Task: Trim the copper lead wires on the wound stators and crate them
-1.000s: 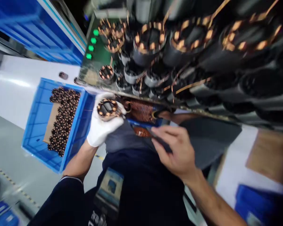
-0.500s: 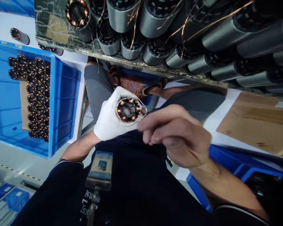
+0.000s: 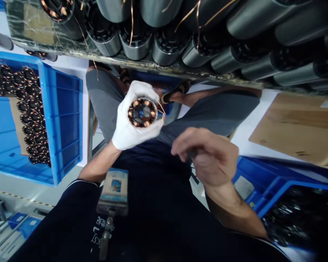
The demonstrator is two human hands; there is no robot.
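Note:
My left hand (image 3: 133,116), in a white glove, is wrapped round a motor stator (image 3: 142,112). The stator's open end faces me and shows a ring of copper coils, with loose copper wire (image 3: 161,109) looping out at its right side. To the right and nearer my body, apart from the stator, is my bare right hand (image 3: 207,153). Its fingers are curled and blurred by motion, with a small dark patch between them. What it holds, if anything, cannot be made out.
Several metal cylinders with trailing copper wires stand on the bench (image 3: 71,52) ahead. At left, a blue crate (image 3: 53,127) holds rows of copper-wound stators. A cardboard sheet (image 3: 295,127) lies at right, above a blue bin (image 3: 273,193) of dark parts. My legs are under the bench.
The view has shifted a little. My right hand has drawn away from the stator, down and to the right. The left hand still grips the stator, which is turned slightly.

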